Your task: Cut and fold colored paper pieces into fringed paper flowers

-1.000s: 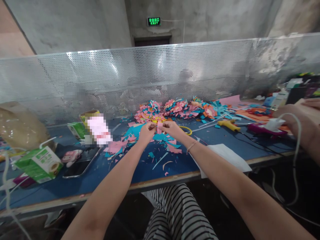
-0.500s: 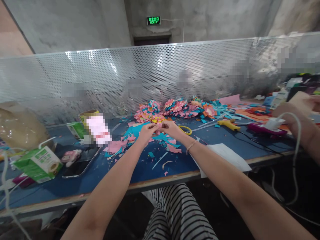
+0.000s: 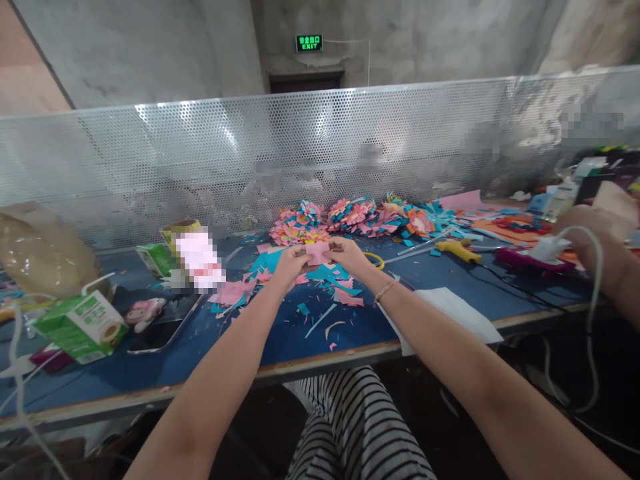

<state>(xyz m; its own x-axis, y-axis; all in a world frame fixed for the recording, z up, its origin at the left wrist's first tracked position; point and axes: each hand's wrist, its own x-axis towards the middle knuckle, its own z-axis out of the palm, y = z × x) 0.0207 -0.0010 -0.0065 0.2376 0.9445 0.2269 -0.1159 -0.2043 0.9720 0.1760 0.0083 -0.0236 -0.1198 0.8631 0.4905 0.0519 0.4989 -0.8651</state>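
Observation:
A small pink paper piece (image 3: 317, 253) is stretched between my two hands above the blue table. My left hand (image 3: 293, 261) pinches its left edge, and my right hand (image 3: 349, 255) pinches its right edge. Beneath and around them lie pink scraps (image 3: 235, 292) and blue paper (image 3: 267, 262). Just behind the hands are pink, blue and yellow paper flowers (image 3: 300, 223). The yellow handle of a tool (image 3: 375, 259) shows partly behind my right hand.
A white sheet (image 3: 453, 317) overhangs the front edge. Right: yellow glue gun (image 3: 459, 251), purple power strip (image 3: 535, 259), another person's hand (image 3: 580, 230). Left: phone (image 3: 157, 335), green carton (image 3: 83, 327), lit, pixelated screen (image 3: 200, 257). Behind stands a perforated metal screen (image 3: 300, 133).
My hands have moved slightly apart, and the pink paper between them now shows as a flat, wider piece. The other person's hand at the right has shifted slightly.

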